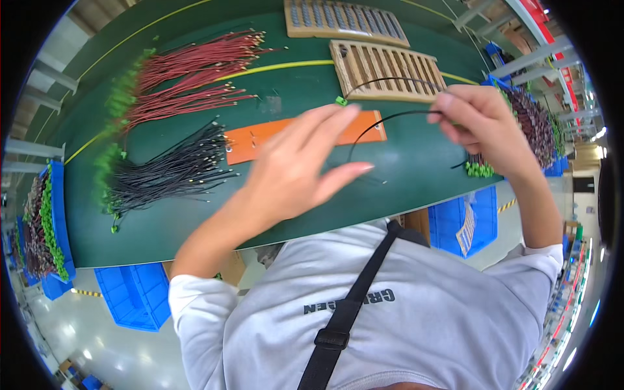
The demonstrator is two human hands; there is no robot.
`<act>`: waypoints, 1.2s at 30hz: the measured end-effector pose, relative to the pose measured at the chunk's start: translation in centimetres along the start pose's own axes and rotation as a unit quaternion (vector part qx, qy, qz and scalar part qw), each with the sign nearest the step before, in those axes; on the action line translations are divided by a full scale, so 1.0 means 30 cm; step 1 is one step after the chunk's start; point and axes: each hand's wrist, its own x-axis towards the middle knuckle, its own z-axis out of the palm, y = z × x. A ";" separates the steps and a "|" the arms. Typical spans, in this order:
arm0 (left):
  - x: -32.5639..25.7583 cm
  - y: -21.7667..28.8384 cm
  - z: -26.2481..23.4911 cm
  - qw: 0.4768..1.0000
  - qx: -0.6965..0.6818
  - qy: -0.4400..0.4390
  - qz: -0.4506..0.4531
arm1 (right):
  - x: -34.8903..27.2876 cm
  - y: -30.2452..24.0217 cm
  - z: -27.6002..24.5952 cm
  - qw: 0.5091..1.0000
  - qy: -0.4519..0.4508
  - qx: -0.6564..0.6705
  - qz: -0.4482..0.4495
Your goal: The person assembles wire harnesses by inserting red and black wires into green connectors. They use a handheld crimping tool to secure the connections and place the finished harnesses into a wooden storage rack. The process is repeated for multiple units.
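My right hand (481,123) is closed in a pinch on a thin black wire (393,117), which curves away to the left and bends down. Beside the wire's far part, my left hand (292,159) is raised over an orange strip (372,127), fingers stretched and thumb apart, with nothing seen in its grip. A small green connector (341,101) shows just past its fingertips. Another thin dark wire arcs across the wooden slotted tray (387,71) behind. To the left lie a bundle of black wires (172,169) and bundles of red wires (195,65) with green connectors.
A second wooden tray (344,23) with grey pieces in its slots lies at the far edge of the green table (286,227). Blue bins of dark wires (533,123) flank it right and left (58,221). More blue bins (133,296) stand below the near edge.
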 end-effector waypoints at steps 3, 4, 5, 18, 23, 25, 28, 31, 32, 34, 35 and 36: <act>-0.019 0.006 0.099 0.992 -0.078 0.000 -0.095 | 0.079 0.003 0.088 0.997 -0.066 0.049 -0.013; -0.032 -0.018 0.084 0.990 -0.088 -0.020 -0.107 | 0.106 -0.007 0.119 0.996 -0.057 0.057 -0.041; -0.025 -0.039 0.029 0.973 -0.140 -0.049 -0.179 | 0.149 -0.018 0.155 0.993 -0.048 0.076 -0.081; -0.437 -0.325 -0.699 0.790 0.241 0.188 -0.532 | 0.396 0.257 0.344 0.945 -0.149 0.230 -0.181; -0.193 -0.145 -0.470 0.903 0.397 0.069 -0.148 | 0.413 0.253 0.435 0.939 -0.193 0.145 -0.246; -0.102 -0.106 -0.295 0.971 0.227 -0.012 -0.075 | 0.389 0.216 0.436 0.941 -0.214 0.086 -0.248; -0.091 -0.154 -0.203 0.977 0.075 -0.165 -0.108 | 0.359 0.185 0.394 0.925 -0.217 0.028 -0.312; -0.081 -0.171 -0.274 0.974 0.092 -0.186 -0.094 | 0.358 0.253 0.270 0.920 -0.194 -0.130 -0.315; -0.068 -0.153 -0.311 0.962 0.157 -0.205 -0.087 | 0.361 0.286 0.240 0.921 -0.165 -0.134 -0.327; -0.070 -0.150 -0.347 0.913 0.301 -0.262 -0.083 | 0.356 0.337 0.205 0.921 -0.110 -0.142 -0.345; -0.070 -0.153 -0.350 0.880 0.371 -0.287 -0.080 | 0.355 0.352 0.210 0.916 -0.083 -0.190 -0.343; -0.083 -0.161 -0.332 0.844 0.412 -0.328 -0.102 | 0.352 0.356 0.226 0.909 -0.057 -0.236 -0.340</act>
